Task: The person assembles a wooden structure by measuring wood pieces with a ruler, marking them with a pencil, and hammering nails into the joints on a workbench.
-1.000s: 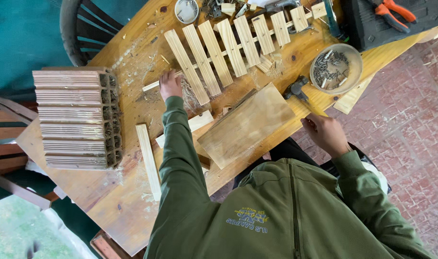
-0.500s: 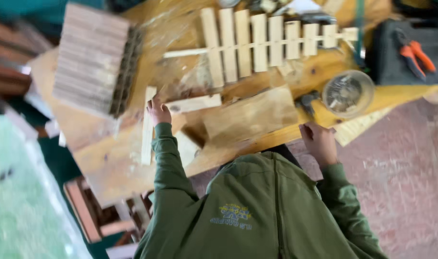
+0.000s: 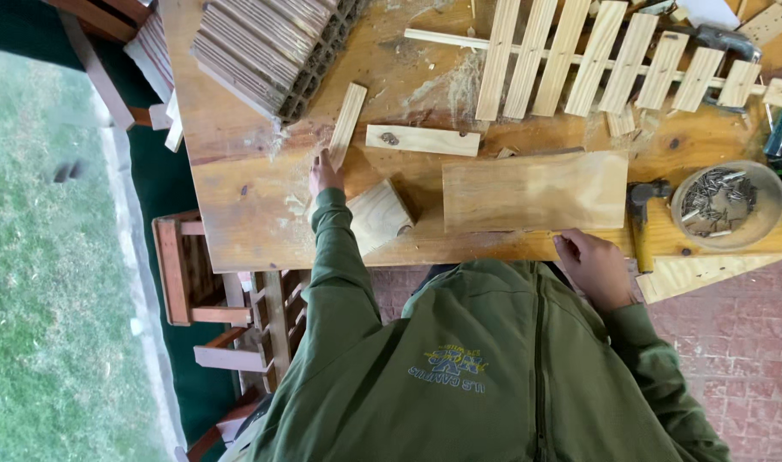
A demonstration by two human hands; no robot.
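Where the frame's lower half is filled by the green jacket (image 3: 493, 376), both sleeves reach up to the workbench (image 3: 237, 214). Right hand (image 3: 592, 269), lower right of centre, rests loosely curled at the bench's near edge, fingertips touching the edge of the wide board (image 3: 535, 190); it grips nothing. Left hand (image 3: 324, 174), left of centre, has its fingers laid on the near end of a narrow wooden slat (image 3: 348, 124); whether they pinch it or only press on it cannot be told. Judged light, stiff and dry, the slat should lift easily if pinched by its long edges near the middle; rough faces may splinter. Beside the wrist lies a small block (image 3: 378, 216). At right stand a hammer (image 3: 639, 222) and a bowl of nails (image 3: 726, 204). Farther up: a short strip (image 3: 422, 140), a slatted panel (image 3: 596, 56), a ribbed stack (image 3: 271, 47).
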